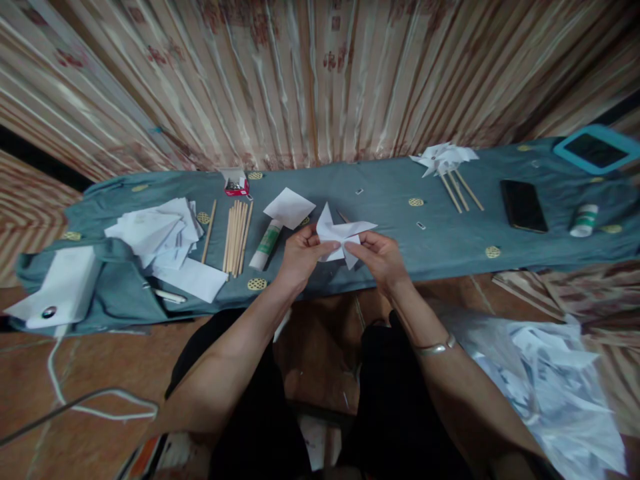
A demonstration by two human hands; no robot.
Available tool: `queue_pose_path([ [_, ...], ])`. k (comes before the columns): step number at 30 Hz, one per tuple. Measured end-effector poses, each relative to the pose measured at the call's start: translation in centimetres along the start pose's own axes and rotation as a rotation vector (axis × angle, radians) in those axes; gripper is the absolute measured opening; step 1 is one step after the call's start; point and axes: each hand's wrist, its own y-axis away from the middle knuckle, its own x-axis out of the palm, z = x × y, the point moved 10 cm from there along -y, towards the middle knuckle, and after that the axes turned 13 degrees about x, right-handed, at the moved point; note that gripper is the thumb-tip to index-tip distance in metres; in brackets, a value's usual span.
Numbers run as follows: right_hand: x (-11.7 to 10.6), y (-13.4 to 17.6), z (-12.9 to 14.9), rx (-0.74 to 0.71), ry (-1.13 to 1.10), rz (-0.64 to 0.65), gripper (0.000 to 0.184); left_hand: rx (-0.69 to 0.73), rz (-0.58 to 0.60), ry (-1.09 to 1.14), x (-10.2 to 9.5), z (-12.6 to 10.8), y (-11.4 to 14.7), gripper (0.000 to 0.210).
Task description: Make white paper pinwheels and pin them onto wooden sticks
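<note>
Between my two hands is a white paper pinwheel (341,231), its points folded and standing out around the middle. My left hand (306,252) grips its left side, thumb pressed near the centre. On the other side my right hand (376,255) pinches the paper, its thumb also close to the centre. Just left of my left hand a glue stick (266,245) lies on the cloth, with a square of white paper (290,207) touching its upper end. Several wooden sticks (237,238) lie side by side further left.
On the cloth-covered bench (450,240) rest a pile of paper (155,230), a small red box (236,182), finished pinwheels (446,160), a phone (523,205), a second glue stick (584,221) and a blue-framed tablet (597,148). A plastic bag of paper (555,387) sits on the floor at right.
</note>
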Motion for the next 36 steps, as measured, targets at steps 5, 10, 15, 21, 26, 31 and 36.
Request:
queue_pose_path([
  [5,-0.1,0.0,0.0,-0.006,0.038,-0.009,0.027,0.001,0.005,0.008,0.1,0.0,0.0,0.043],
  [10,-0.1,-0.1,-0.1,-0.007,0.037,-0.021,0.026,-0.003,0.0,0.021,0.1,0.1,0.0,0.043],
  [15,-0.2,-0.2,-0.1,-0.023,0.046,-0.054,0.027,-0.008,0.003,0.014,0.4,0.1,0.1,0.04],
  [21,-0.5,-0.3,-0.2,-0.033,0.078,-0.089,0.023,0.013,0.012,-0.058,0.2,0.1,-0.2,0.044],
  [26,-0.6,-0.2,-0.4,-0.06,0.12,-0.126,0.019,0.087,0.012,-0.205,-0.3,-0.8,-0.5,0.044],
  [31,-0.4,-0.4,-0.5,-0.093,0.206,-0.117,0.016,0.077,0.02,-0.19,-0.4,-1.0,-0.4,0.038],
  [36,0.1,-0.4,-0.5,-0.07,0.194,-0.078,0.015,-0.003,0.039,-0.074,-0.3,-0.5,-0.2,0.035],
])
